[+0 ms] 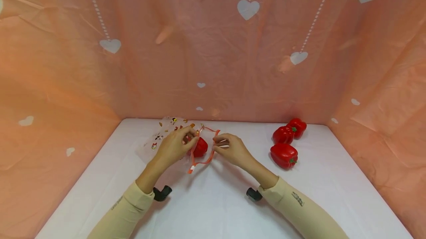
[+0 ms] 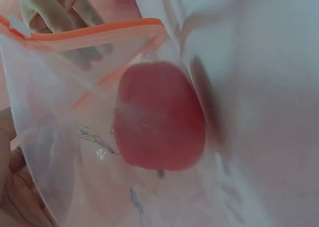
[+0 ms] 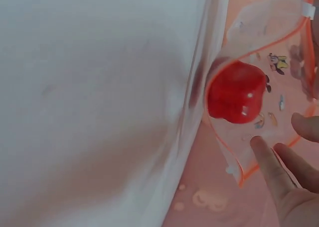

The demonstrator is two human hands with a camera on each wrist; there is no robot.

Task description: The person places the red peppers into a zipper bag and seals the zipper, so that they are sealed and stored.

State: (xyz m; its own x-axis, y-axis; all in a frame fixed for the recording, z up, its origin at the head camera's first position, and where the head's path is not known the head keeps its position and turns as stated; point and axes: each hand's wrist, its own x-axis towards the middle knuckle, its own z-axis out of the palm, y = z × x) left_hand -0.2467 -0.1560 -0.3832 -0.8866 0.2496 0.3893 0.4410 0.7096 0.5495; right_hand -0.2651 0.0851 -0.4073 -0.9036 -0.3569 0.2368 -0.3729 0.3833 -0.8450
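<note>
The left hand (image 1: 174,144) pinches and the right hand (image 1: 234,149), fingers spread, touches a clear, orange-rimmed plastic bag (image 2: 50,102) half-veiling a red bell pepper (image 1: 201,148).

White counter (image 1: 229,209), faint creases. Peach backdrop sheet (image 1: 213,54) behind it and up both sides, wrinkled, more orange at left. White hearts (image 1: 248,9) printed on it, mixed sizes; three hang off dotted lines (image 1: 95,6). Three red peppers with green stems at far right of counter: rear pepper (image 1: 298,125) and middle pepper (image 1: 283,135) bunched together, front pepper (image 1: 284,155) on its side, stem toward the near right.
</note>
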